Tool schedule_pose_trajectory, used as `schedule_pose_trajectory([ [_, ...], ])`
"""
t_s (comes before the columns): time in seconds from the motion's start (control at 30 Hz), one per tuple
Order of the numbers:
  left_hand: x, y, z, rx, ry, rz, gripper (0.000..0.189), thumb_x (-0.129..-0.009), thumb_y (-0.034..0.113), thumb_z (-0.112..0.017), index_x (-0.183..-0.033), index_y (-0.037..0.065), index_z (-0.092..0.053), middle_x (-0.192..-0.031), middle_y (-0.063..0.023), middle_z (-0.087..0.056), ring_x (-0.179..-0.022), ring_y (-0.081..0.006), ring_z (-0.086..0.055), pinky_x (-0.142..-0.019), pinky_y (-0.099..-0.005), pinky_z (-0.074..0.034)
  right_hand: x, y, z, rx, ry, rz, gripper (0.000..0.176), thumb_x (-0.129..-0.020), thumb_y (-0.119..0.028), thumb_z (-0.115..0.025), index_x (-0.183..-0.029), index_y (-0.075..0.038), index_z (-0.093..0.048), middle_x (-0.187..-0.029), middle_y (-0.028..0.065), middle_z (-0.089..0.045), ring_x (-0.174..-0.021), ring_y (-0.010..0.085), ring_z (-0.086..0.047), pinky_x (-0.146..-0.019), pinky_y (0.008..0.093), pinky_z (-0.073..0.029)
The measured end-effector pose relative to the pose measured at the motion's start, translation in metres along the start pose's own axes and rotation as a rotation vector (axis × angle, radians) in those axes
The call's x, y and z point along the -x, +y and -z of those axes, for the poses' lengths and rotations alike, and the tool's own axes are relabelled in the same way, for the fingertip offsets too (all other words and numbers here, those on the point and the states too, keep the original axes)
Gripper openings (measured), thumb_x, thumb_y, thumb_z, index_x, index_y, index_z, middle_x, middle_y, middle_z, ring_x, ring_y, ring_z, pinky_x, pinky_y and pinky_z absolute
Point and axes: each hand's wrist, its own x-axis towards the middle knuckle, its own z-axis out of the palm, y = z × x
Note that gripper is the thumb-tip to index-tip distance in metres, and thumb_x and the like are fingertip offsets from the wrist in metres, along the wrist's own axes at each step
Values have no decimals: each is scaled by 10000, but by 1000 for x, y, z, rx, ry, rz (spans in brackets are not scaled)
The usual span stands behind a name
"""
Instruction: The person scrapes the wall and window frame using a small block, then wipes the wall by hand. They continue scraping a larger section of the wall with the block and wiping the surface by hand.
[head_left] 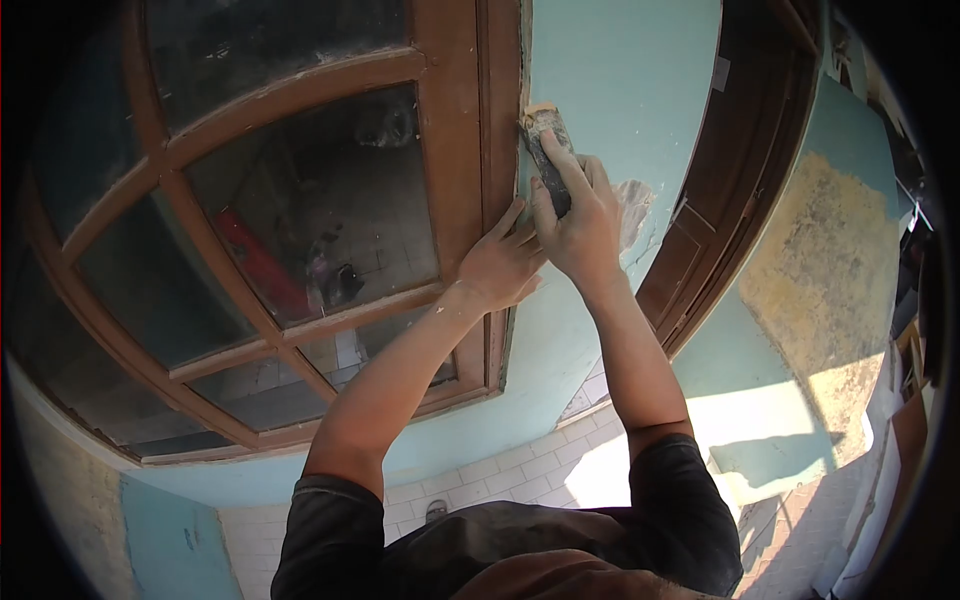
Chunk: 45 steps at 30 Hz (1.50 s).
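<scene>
My right hand (580, 220) grips a putty knife (545, 135) by its dark handle, the filler-smeared blade pressed on the pale green wall (620, 70) right at the edge of the brown wooden window frame (470, 130). My left hand (498, 265) rests flat with fingers spread against the frame's right upright, just below and left of the knife. A patch of chipped paint (635, 205) shows on the wall beside my right hand.
The window has several glass panes (320, 200) in wooden bars, with dim objects behind them. A brown wooden door frame (730, 190) stands to the right. Further right is a wall with peeling yellow patches (830, 270). Below lies a white tiled floor (520, 470), partly sunlit.
</scene>
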Motion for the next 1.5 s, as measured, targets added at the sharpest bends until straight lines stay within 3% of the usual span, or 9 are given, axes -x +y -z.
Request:
schedule_pose_trajectory([
  [0.43, 2, 0, 5, -124, 121, -33, 833, -906, 539, -685, -1578, 139, -401, -1698, -25, -246, -1576, -231, -169, -1309, -483, -149, -83, -40, 14, 460, 1, 62, 470, -907, -193, -731, -1370, -240, -669, -1006, 121, -683, -801, 332, -714, -721, 430, -583],
  [0.53, -1, -8, 11, 105, 175, 60, 794, -924, 409, -702, -1580, 90, -389, -1706, -140, -187, -1577, -300, -175, -1291, -438, -225, -29, -30, 35, 211, -135, -101, 475, -912, -168, -715, -1381, -155, -647, -1026, 145, -664, -830, 327, -709, -781, 406, -583],
  [0.73, -17, 10, 8, 313, 472, 234, 618, -900, 0, -587, -1502, -46, -455, -1669, -308, -156, -1563, -416, -194, -1232, -415, -348, 101, -12, 77, -62, 166, -611, 478, -996, -164, -666, -1428, 9, -562, -1364, 199, -643, -1267, 247, -605, -1084, 360, -450],
  [0.87, -15, 12, 10, 337, 494, 266, 665, -883, -1, -619, -1529, 49, -469, -1676, -287, -159, -1554, -399, -233, -1230, -468, -329, 189, -17, 84, -131, 177, -1027, 471, -1011, -142, -647, -1457, -31, -545, -1106, 96, -677, -846, 123, -612, -750, 272, -506],
  [0.93, -20, 13, 18, 379, 505, 253, 709, -870, 6, -642, -1549, 96, -463, -1688, -251, -163, -1546, -403, -255, -1236, -517, -304, 234, -20, 86, -203, 200, -1131, 473, -1021, -140, -643, -1480, -94, -537, -857, -19, -600, -623, 51, -445, -552, 222, -366],
  [1.0, -27, 12, 24, 131, 781, 163, 727, -878, 162, -697, -1564, 182, -459, -1705, -169, -188, -1567, -362, -205, -1247, -598, -207, 270, -28, 98, -196, 211, -1241, 471, -1028, -129, -632, -1486, -101, -531, -858, -22, -598, -632, 49, -462, -563, 222, -386],
  [1.13, -43, -1, 13, -292, 355, 101, 761, -883, 395, -733, -1570, 237, -445, -1659, -95, -309, -1584, -321, -149, -1256, -620, -142, 326, -43, 143, -130, 275, -1367, 474, -1016, -138, -645, -1474, -85, -535, -773, -31, -566, -614, 54, -464, -541, 229, -376],
  [1.33, -44, -22, 32, -118, 484, 164, 666, -921, 459, -706, -1520, 244, -510, -1541, -95, -421, -1566, -340, -194, -1215, -708, -125, 378, -34, 210, -58, 465, -1518, 477, -994, -111, -612, -1459, -60, -515, -886, 14, -619, -587, 61, -456, -508, 223, -385],
  [1.5, -46, -5, 56, 28, 754, 314, 734, -924, 478, -699, -1576, 257, -443, -1624, -174, -271, -1555, -483, -102, -1182, -743, -65, 374, -16, 232, -210, 605, -1610, 382, -1052, -277, -583, -1422, -182, -563, -858, 14, -594, -491, 50, -391, -393, 210, -266],
])
